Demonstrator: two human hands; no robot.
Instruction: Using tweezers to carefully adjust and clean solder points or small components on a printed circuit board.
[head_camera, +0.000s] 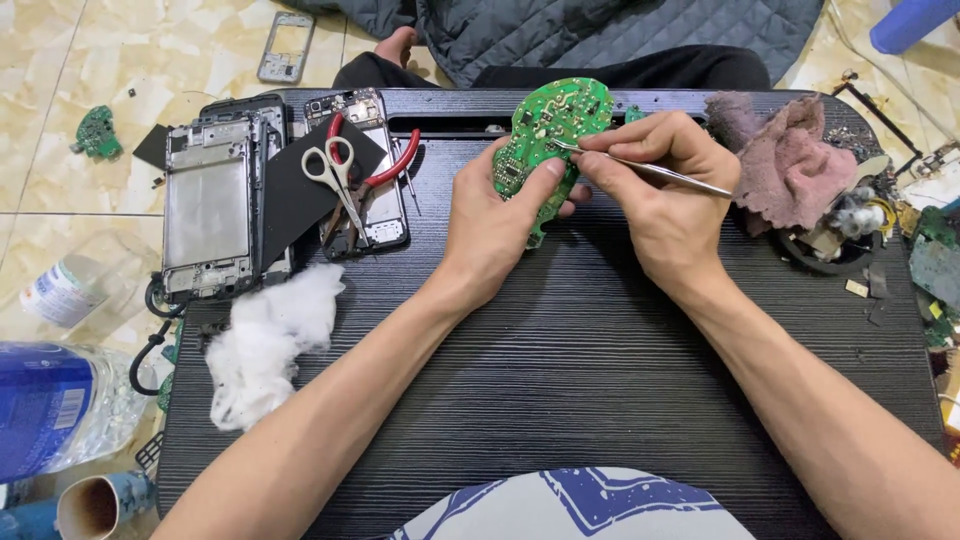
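Nearest the lens, at the bottom centre of the head view, I see a patterned blue-and-white cloth (580, 505), soft and folded over my lap, and above it the black woodgrain tray table (600, 380), its surface finely ribbed.

At upper centre my left hand (500, 215) is clenched around the green circuit board (550, 135), an irregular rounded board, glossy, studded with small parts and held tilted up off the table. My right hand (665, 185) pinches thin metal tweezers (650, 167), whose tips touch the board near its upper middle. I judge this to be the picking or probing step on one small part; the next move calls for a steady board and a fine, light nip at the tips.

To the upper left lie a bare metal phone frame (208, 205), flat and grey, and white-handled scissors (335, 170) crossed over red-handled pliers (385, 170). A fluffy wad of white cotton (265, 340) sits at lower left on the table edge. At upper right a crumpled mauve rag (785, 160) lies just beside my right hand. A clear plastic bottle with a blue label (55, 405) lies on the tiled floor at far left.
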